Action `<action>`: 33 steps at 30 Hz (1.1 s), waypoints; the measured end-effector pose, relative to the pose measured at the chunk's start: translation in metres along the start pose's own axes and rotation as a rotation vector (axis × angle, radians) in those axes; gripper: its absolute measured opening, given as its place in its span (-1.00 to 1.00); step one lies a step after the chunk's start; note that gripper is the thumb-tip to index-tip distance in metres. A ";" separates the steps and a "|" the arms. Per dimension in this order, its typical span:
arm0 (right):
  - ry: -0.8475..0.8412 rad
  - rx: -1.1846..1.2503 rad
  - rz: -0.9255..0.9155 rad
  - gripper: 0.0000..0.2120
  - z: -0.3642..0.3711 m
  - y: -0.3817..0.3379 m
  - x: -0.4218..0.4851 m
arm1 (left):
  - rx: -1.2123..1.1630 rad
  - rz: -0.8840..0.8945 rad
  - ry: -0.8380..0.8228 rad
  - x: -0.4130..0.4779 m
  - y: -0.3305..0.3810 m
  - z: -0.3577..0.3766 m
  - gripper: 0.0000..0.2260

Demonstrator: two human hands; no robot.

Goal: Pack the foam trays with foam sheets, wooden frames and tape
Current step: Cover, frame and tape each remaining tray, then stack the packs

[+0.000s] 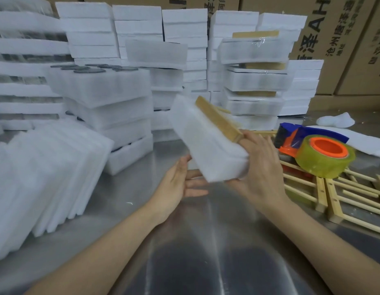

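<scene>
- Tabletop [129, 201]: steel, crowded along the far edge with stacked trays.
- Far-right stack [255, 81]: trays are seen with frames on top and clear tape across; judged finished.
- Far-left stack [99, 88]: the top tray is uncovered, dark discs showing; judged still to be packed.
- Sheets [46, 171]: leaned in a row at the left edge; many are left.
- Loose frames [333, 194]: laid flat at the right edge, several unused.
- Tray [208, 141]: held tilted above the tabletop's middle, a frame [218, 122] laid against its upper face; tape on it cannot be told through the blur.
- Tape gun [312, 147]: rested on the loose frames, untouched.
- Right hand [261, 167]: wrapped round the tray's near end.
- Left hand [176, 184]: fingers spread, nothing held, just under the tray.
</scene>
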State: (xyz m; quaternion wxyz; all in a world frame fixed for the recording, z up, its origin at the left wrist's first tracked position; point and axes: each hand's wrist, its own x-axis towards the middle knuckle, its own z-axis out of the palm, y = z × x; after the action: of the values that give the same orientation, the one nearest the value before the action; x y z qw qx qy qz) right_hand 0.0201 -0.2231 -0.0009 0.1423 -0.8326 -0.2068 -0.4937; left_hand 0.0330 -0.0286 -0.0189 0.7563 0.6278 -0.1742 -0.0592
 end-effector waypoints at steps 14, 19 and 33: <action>0.082 0.204 0.461 -0.14 0.068 0.046 0.037 | 0.132 -0.104 -0.058 0.002 -0.005 0.003 -0.55; 0.067 0.271 0.479 -0.18 0.091 0.047 0.051 | 0.089 -0.114 -0.071 0.004 -0.007 -0.001 -0.55; 0.013 -0.093 0.338 -0.23 0.098 0.059 0.059 | 0.111 -0.109 -0.095 0.005 -0.009 -0.002 -0.47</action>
State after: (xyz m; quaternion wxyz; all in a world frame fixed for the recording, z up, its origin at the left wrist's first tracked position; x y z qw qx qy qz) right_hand 0.1488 -0.2199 0.0033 0.1858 -0.8580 -0.0400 -0.4772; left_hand 0.0393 -0.0306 -0.0272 0.7069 0.6739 -0.1784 -0.1203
